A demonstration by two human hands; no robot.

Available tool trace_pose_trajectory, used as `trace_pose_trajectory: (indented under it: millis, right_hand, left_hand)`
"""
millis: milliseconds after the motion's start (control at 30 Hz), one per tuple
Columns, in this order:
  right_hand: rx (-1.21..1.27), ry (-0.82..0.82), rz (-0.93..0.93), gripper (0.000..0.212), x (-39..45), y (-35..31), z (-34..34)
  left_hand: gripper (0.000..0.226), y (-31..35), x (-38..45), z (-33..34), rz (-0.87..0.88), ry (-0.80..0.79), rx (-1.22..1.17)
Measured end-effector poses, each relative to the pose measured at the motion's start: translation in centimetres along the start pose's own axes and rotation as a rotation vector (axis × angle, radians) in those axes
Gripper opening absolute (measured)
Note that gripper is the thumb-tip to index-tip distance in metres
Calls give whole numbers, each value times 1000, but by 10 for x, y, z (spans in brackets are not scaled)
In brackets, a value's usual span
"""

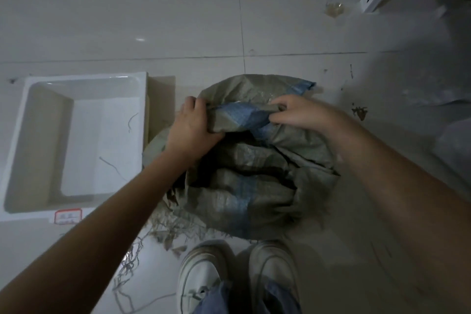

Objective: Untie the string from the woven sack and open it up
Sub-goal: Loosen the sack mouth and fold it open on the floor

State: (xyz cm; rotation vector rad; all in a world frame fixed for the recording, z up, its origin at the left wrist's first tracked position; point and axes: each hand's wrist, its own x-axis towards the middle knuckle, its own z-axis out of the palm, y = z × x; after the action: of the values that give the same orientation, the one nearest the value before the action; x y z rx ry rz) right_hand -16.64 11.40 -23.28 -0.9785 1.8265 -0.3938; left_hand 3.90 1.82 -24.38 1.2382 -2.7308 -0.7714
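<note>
The woven sack (244, 160) mouth is pinched shut-fisted by the left hand (190, 126) and right hand (297, 112); the folded rim should be drawn apart evenly.

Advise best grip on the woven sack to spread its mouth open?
Probably the rolled top edge of the woven sack, at the blue-striped band, from above, one hand each side. The left hand and right hand already pinch that bunched fold; it stands proud, and pulling apart should widen the dark opening below.
</note>
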Motion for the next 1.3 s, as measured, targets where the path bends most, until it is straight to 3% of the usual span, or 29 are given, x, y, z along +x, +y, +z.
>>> trace_pose_trajectory:
  millis: [100,200,300,367,467,533,600,633,667,700,733,800,833,900,933,967,1000,1067,1133,1200,1300]
  right_hand:
    - [255,-153,-19,31,-7,17,-13]
    - [474,-156,51,40,-3,36,-14]
    - [490,-45,128,31,4,42,-6]
    - [343,71,161,31,10,41,2]
    - [-235,278,134,39,11,25,14]
    - [-624,630,-25,24,-3,2,26]
    - [-728,914,-313,13,-26,-19,54]
    - [-692,952,-438,13,-37,-27,69]
    - [-662,911,-498,14,-46,-29,86]
    - [-649,772,-464,19,-50,-25,102]
    - [-652,586,-352,24,-52,-19,115]
    - [-633,206,-80,38,-51,-2,133]
    - [-627,91,-21,45,-48,6,138]
    - [-655,-57,-15,53,-45,14,143]
    - [-677,-125,-23,57,-44,17,146]
    - [-691,-185,-25,61,-43,19,148]
    - [-697,-224,-31,66,-42,23,148]
    - [-674,-272,-41,72,-41,30,143]
    - [-658,-335,-52,77,-43,40,132]
    - [-754,-420,-77,82,-48,49,117]
    - [-873,-491,-144,84,-54,64,87]
  left_hand:
    - [18,-13,8,-27,-58,-138,-349]
    - [2,-27,16,-41,-202,-310,-603]
    - [19,-29,22,-33,-338,-393,-761]
    - [14,-24,26,-20,-436,-372,-854]
    - [21,-18,35,2,-646,-309,-798]
    - [31,-15,37,13,-792,-328,-753]
    - [27,-10,40,14,-883,-361,-774]
    - [27,-7,39,13,-894,-371,-740]
    - [31,-4,38,12,-867,-387,-678]
    - [37,-2,37,12,-764,-372,-431]
    - [41,-3,35,14,-586,-250,-121]
    - [30,6,22,8,-86,210,299]
    - [23,14,14,8,267,317,390]
    - [19,20,-5,26,970,200,480]
    - [19,18,-10,39,1178,77,533]
    - [19,16,-11,48,1208,-74,656]
    - [29,14,-8,53,1113,-225,796]
    - [61,5,6,60,766,-466,979]
    - [85,4,20,49,548,-485,1069]
    - [103,-4,31,38,446,-450,1065]
    - [108,-25,37,20,259,-475,995]
